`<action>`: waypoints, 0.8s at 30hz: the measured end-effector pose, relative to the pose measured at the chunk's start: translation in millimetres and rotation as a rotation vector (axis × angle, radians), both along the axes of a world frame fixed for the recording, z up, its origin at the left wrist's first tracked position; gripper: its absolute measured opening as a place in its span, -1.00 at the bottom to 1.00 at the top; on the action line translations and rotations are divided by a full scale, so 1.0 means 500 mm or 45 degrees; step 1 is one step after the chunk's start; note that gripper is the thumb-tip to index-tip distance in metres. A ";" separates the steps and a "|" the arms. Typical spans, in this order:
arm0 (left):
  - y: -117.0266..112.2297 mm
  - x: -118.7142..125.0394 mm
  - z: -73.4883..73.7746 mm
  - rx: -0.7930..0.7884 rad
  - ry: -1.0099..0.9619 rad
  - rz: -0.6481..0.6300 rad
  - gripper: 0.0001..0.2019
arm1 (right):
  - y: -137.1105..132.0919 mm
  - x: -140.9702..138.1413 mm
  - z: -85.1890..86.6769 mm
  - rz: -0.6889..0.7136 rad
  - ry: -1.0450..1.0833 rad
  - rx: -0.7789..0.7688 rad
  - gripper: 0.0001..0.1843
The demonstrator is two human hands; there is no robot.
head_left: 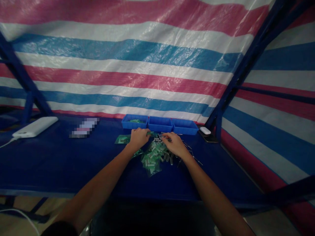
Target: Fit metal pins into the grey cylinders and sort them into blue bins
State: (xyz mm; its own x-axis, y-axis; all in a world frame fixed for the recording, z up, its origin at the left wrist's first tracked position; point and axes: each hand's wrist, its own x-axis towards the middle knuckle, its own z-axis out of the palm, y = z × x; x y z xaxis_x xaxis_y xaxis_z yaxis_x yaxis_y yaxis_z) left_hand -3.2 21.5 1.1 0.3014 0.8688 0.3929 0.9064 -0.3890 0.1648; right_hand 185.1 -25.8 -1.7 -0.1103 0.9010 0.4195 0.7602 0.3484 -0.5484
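Observation:
A heap of small green plastic packets (pixel 151 160) lies on the blue table in front of me, mixed with short metal cylinders (pixel 171 160). My left hand (pixel 139 138) is at the heap's upper left, its fingers closed on the edge of a green plastic packet (pixel 149 133). At the upper right of the heap, my right hand (pixel 174 143) bends over the metal pieces. Its fingers are pressed together low among them, and what they hold is too small to make out. Another flat green bag (pixel 122 139) with small parts lies left of my left hand.
Three blue bins (pixel 159 124) stand in a row behind the heap; the left one holds green packets (pixel 136 121). Thin metal rods (pixel 195 158) lie at right, near a white mouse-like object (pixel 205 130) on a dark phone-like slab. A white power bank (pixel 35 127) with cable lies far left.

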 end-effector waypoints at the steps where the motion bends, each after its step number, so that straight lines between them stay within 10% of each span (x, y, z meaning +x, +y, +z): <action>1: -0.003 -0.001 0.002 0.021 -0.046 -0.013 -0.78 | -0.002 -0.001 0.002 0.017 0.020 0.000 -0.74; 11: -0.075 0.028 0.046 0.490 -0.583 -0.507 -0.78 | -0.022 -0.042 0.028 0.167 0.972 -0.353 -0.34; 17: -0.097 0.049 0.030 0.421 -0.464 -0.829 -0.76 | -0.022 -0.034 0.041 0.148 1.349 -0.365 -0.64; 24: -0.093 0.046 0.042 0.002 -0.639 -0.552 -0.69 | -0.020 -0.028 0.034 -0.075 0.910 0.145 -0.79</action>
State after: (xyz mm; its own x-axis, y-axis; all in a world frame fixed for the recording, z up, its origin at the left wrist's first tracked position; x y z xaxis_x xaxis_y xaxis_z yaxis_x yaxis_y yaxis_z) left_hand 19.8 -24.8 22.0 0.4034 0.7093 0.5781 0.4811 -0.7018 0.5254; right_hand 171.0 -35.7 15.2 0.2733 0.8435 0.4623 0.2485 0.4024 -0.8811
